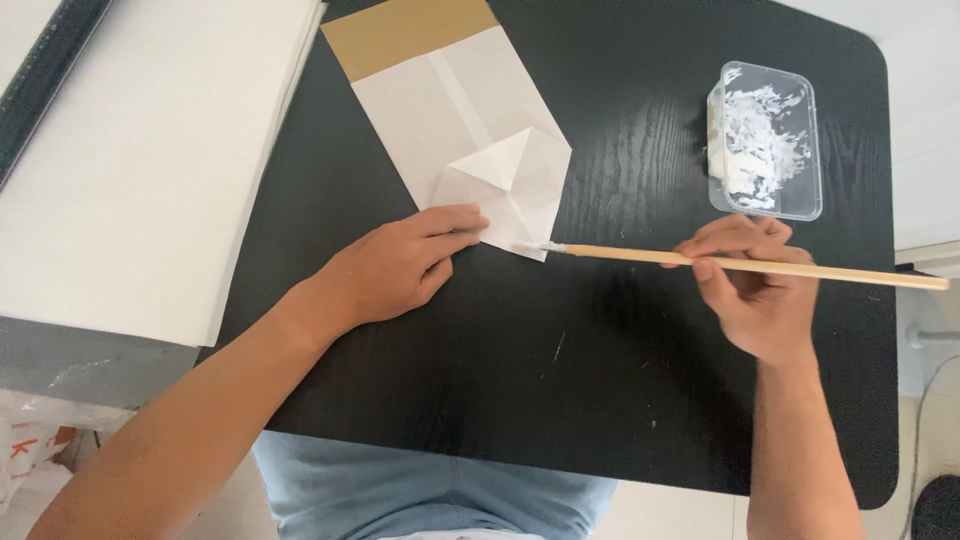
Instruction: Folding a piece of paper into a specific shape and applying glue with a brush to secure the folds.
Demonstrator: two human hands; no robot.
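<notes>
Now wooden brush (760, 264) touches folded white paper (470, 130).

On your black wood-grain worktop (600, 380), at the far right corner, you have a clear plastic tray (765, 140) smeared inside with white paste. To your left lies a thick stack of white sheets (140, 170), its edge overhanging the worktop, with a dark strip (45, 85) crossing its far left corner. Below the stack you can see a grey ledge (90, 365) and a bit of white bag (30, 445) with orange marks.
</notes>
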